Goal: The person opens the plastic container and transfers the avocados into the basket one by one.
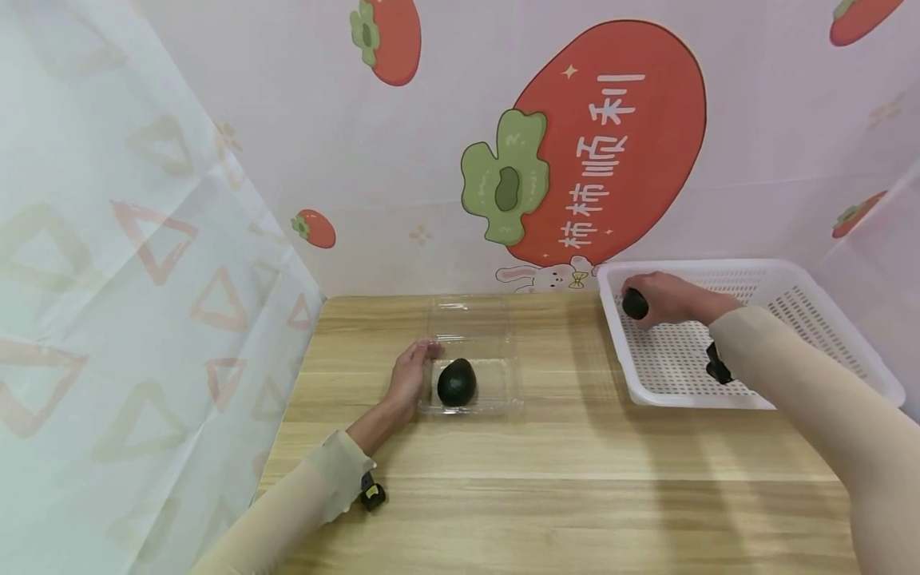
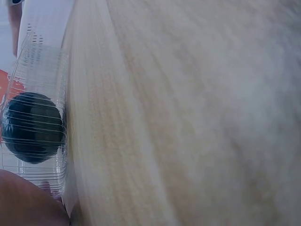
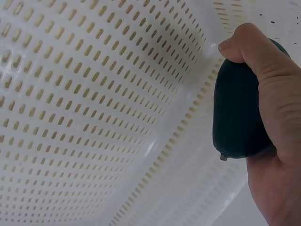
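My right hand grips a dark green avocado over the left part of a white plastic basket. In the right wrist view, the thumb lies across one end of this avocado and its small stem stub shows at the other end. On the table, a clear plastic clamshell box stands with its lid laid back toward the wall. A second avocado sits in the left half of its base. My left hand rests along the box's left side, fingertips near the hinge.
The perforated basket stands at the table's back right, its bottom showing bare around my right hand. A wood-grain table carries everything. Behind it hangs a pale sheet with printed persimmons, and another sheet closes off the left side.
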A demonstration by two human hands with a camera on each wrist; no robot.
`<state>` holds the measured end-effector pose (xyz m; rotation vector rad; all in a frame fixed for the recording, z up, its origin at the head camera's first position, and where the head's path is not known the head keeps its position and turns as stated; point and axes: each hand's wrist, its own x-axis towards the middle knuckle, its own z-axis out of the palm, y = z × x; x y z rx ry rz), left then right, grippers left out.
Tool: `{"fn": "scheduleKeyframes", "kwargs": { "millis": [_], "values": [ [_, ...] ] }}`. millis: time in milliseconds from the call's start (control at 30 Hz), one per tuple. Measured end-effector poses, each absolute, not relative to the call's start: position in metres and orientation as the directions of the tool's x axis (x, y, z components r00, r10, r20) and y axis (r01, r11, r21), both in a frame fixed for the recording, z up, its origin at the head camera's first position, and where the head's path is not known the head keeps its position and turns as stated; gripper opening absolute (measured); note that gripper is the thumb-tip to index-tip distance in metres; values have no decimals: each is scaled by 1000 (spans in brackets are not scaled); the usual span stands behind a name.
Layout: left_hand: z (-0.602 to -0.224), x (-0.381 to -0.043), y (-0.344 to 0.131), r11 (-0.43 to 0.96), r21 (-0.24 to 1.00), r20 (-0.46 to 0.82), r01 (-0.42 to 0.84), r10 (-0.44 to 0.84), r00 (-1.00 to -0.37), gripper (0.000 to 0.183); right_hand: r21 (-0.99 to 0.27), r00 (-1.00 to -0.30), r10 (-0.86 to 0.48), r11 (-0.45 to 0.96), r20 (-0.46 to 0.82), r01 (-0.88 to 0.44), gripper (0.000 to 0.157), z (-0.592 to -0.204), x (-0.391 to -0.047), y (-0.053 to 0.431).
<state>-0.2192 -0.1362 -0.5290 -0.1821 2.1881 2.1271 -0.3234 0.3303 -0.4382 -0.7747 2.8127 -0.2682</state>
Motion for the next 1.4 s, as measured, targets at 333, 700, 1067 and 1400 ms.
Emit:
{"fn": "scheduleKeyframes", "kwargs": {
  "millis": [333,700,1067,1400],
  "values": [
    [-527,-219,-135,18,991,-136,-136,-27,-990,42,-260,-817,-544,831,-192,-492,43,-445,-320,343],
    [-527,-219,-135,29,989,-145,-145,-25,-989,42,-260,-835,-507,854,-214,-452,45,-451,-316,360],
    [-528,-219,-136,29,988,-153,-154,-23,-988,43,-259,-823,-491,866,-287,-427,42,-452,-316,369],
    [-526,-218,-137,29,987,-159,-159,-2,-987,44,-267,-817,-471,878,-332,-398,45,-457,-316,375]
  ]
}}
